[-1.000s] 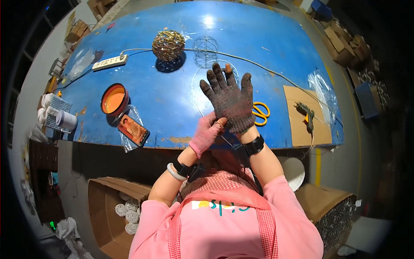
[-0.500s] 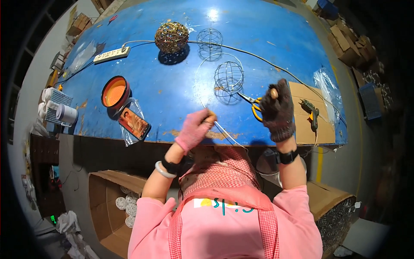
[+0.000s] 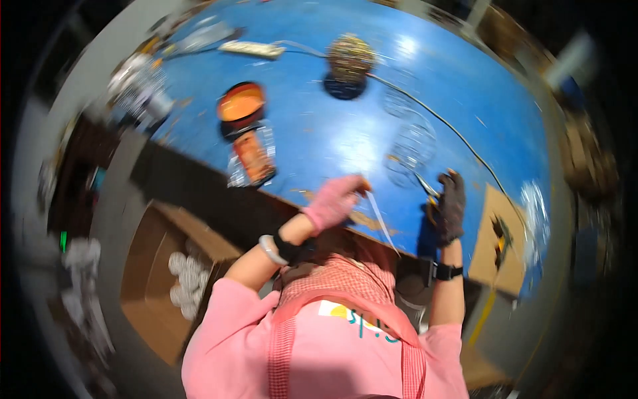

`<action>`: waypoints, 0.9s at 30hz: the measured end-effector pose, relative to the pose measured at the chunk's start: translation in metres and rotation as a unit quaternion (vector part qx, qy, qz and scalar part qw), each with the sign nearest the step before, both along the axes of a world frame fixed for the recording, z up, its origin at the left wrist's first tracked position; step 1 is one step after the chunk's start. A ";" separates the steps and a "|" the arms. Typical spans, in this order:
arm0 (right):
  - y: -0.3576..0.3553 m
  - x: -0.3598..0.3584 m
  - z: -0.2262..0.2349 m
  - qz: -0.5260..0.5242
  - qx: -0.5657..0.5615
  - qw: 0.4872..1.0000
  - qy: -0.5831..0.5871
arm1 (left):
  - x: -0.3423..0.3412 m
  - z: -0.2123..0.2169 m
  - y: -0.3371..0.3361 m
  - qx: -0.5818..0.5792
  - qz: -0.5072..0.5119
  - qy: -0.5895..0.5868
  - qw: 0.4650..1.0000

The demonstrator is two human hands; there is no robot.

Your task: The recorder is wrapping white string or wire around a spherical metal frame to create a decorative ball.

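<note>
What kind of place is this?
It's probably a craft workshop: there's a big blue worktable, what looks like a glue gun, and a cardboard box with round white things inside.

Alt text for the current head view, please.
Blurred view: pink-gloved left hand holds a white strand over the near edge of a blue table; dark-gloved right hand is at a yellow-handled tool, grip unclear. Beyond are a wire-frame sphere and glittery ball; orange bowl at left.
</note>
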State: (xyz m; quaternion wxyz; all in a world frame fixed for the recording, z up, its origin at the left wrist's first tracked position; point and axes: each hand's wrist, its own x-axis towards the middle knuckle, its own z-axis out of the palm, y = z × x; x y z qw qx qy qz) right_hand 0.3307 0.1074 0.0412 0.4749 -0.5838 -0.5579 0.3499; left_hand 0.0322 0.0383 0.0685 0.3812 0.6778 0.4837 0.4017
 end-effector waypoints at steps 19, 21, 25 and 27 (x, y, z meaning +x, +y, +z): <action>0.070 -0.061 -0.034 0.123 -0.043 0.986 -0.109 | -0.040 -0.041 -0.074 -0.049 0.046 -0.003 0.998; 0.056 -0.084 -0.019 0.136 -0.062 0.982 -0.116 | -0.043 -0.040 -0.064 0.014 0.104 0.076 0.992; 0.048 -0.118 0.002 0.192 -0.091 0.962 -0.173 | -0.051 -0.011 -0.030 0.015 0.119 -0.007 0.993; 0.043 -0.124 0.014 0.195 -0.079 0.952 -0.221 | -0.048 -0.018 0.003 0.083 0.116 0.067 0.988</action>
